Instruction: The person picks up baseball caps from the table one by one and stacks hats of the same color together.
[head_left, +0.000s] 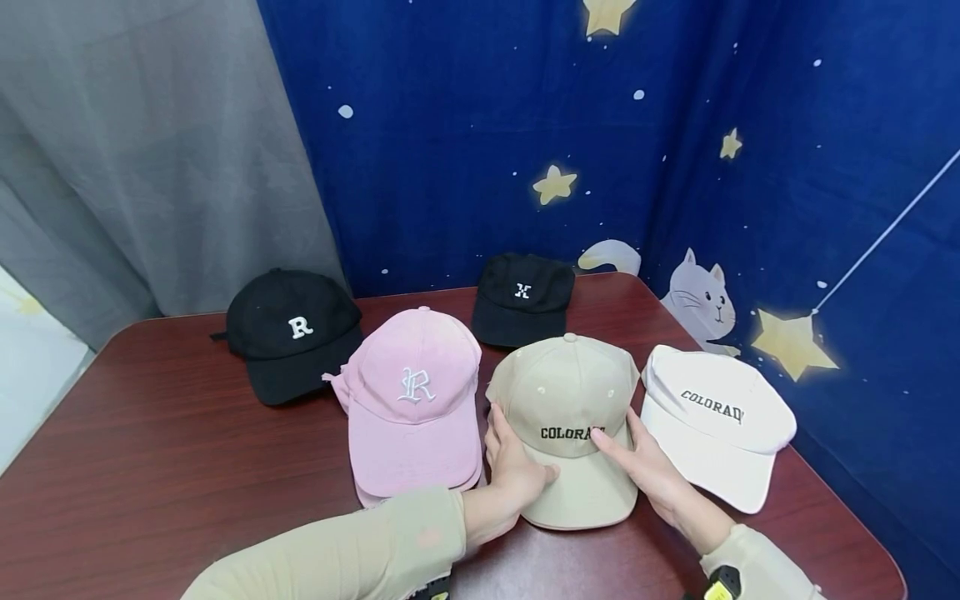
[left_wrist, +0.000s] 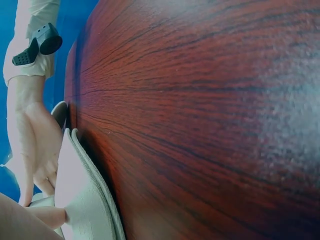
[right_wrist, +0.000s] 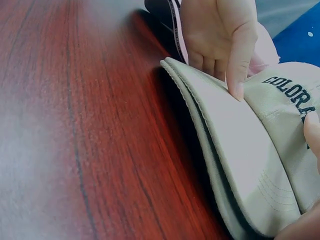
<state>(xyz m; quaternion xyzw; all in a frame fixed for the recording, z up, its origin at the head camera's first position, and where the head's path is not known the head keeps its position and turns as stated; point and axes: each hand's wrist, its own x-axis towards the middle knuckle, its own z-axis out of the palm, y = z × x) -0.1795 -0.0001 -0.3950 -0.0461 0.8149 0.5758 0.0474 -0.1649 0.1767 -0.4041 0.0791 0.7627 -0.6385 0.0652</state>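
Going L to R, pink cap (head_left: 414, 400) sits ctr-left, then L hand (head_left: 513, 475) & R hand (head_left: 654, 468) grasp opp. sides of beige cap (head_left: 566, 408) at lower ctr-right of frame, white cap (head_left: 712, 425) far R, step's prob. straightening beige cap, so next move likely calls for even two-handed release.
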